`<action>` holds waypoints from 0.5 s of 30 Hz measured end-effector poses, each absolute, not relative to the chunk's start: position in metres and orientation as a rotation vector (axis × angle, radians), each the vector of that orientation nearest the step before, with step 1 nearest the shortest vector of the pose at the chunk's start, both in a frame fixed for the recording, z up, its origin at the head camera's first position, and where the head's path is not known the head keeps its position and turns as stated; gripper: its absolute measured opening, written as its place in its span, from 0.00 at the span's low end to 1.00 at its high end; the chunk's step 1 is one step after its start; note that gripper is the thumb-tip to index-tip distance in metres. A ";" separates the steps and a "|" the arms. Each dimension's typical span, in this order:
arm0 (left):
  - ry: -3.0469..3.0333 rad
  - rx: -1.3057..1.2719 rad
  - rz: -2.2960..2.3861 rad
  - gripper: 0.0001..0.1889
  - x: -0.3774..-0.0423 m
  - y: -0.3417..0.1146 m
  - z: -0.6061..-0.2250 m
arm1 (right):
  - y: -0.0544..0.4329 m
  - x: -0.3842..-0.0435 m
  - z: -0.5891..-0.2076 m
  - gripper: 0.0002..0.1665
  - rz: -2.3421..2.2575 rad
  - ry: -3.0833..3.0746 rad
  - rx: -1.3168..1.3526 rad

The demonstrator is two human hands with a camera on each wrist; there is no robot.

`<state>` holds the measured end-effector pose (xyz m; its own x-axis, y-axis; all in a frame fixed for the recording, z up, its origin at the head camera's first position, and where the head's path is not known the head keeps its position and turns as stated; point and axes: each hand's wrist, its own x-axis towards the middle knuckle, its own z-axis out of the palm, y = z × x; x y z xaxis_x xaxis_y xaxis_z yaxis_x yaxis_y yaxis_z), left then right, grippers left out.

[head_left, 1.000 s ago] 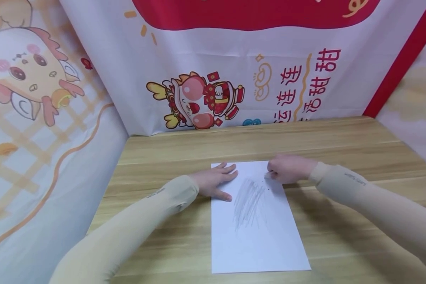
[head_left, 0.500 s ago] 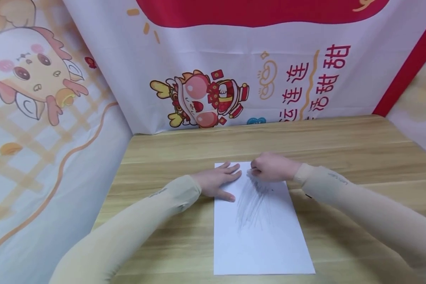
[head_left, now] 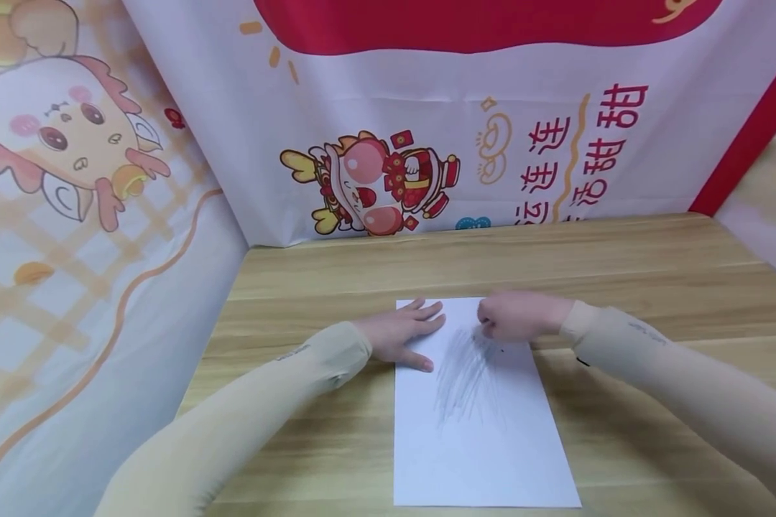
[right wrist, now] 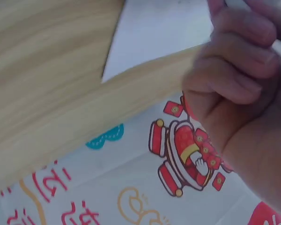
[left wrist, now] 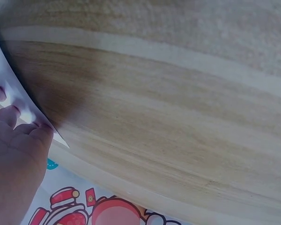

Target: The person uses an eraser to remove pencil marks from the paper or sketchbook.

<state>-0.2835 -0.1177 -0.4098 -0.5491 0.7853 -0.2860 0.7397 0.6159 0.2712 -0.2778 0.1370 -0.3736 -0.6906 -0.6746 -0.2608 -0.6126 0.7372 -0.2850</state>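
Observation:
A white sheet of paper [head_left: 465, 467] lies on the wooden table, with grey pencil scribble [head_left: 459, 380] across its upper middle. My left hand [head_left: 401, 336] presses the sheet's upper left part, fingers spread and straight; in the left wrist view its fingertips [left wrist: 44, 131] lie at the paper's edge. Over the upper right of the sheet, my right hand [head_left: 517, 316] pinches a small white eraser [right wrist: 237, 4] at the top end of the scribble. Its fingers are curled in the right wrist view and hide most of the eraser. A dark crumb [head_left: 502, 350] lies beside the scribble.
The wooden table [head_left: 310, 280] runs back to a white printed cloth [head_left: 388, 100] with a red border and cartoon figure. Another patterned cloth [head_left: 168, 237] hangs along the left side. A small black edge [head_left: 583, 362] shows under the right sleeve.
My right hand has swept left over the scribble's top, then back to the right. My left hand stays pressed on the paper. The head view has shifted slightly.

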 end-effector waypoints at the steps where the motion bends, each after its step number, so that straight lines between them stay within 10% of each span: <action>1: 2.462 1.221 0.165 0.47 -0.283 -0.117 -0.408 | 0.133 -0.280 -0.374 0.05 -0.260 2.613 -0.999; 15: 2.473 1.191 0.156 0.47 -0.281 -0.117 -0.406 | 0.148 -0.264 -0.383 0.10 -0.216 2.667 -1.103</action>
<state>-0.2813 -0.1165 -0.4055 -0.5629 0.7717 -0.2962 0.7282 0.6325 0.2640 -0.2636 0.1479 -0.3827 -0.6833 -0.7101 -0.1699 -0.6735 0.7029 -0.2288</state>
